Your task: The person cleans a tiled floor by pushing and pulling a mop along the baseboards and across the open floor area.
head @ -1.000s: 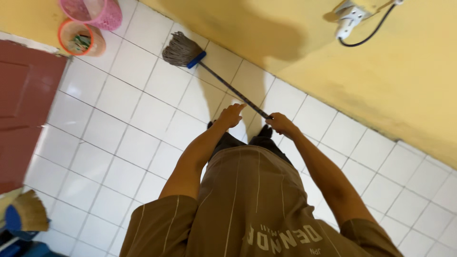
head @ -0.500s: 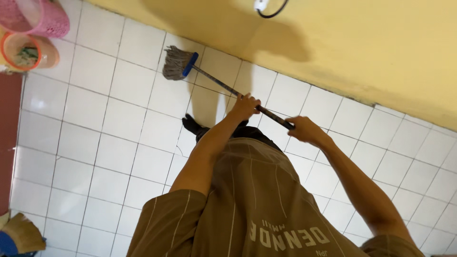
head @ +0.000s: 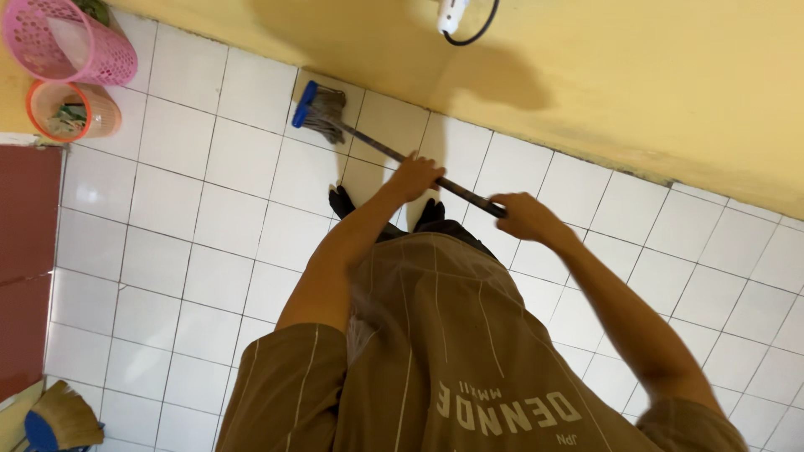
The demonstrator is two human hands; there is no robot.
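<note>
I hold a mop by its dark handle (head: 377, 149) with both hands. My left hand (head: 416, 178) grips the handle lower down, and my right hand (head: 521, 218) grips its upper end. The grey string mop head (head: 325, 109) with a blue clamp (head: 303, 104) rests on the white tiled floor (head: 209, 209), close to the yellow wall (head: 636, 75). My dark shoes (head: 342, 201) stand just behind the mop, and my brown striped shirt fills the lower middle of the view.
A pink perforated basket (head: 63, 42) and a small orange bin (head: 67, 110) stand at the top left. A dark red door (head: 25, 259) lines the left edge. A straw broom (head: 63, 416) lies at the bottom left. A white wall fitting with a black cable (head: 456, 17) hangs above.
The mop head has flipped, its blue clamp now to the left, and it sits nearer the wall. My hands stayed on the handle and my right hand drew in a little.
</note>
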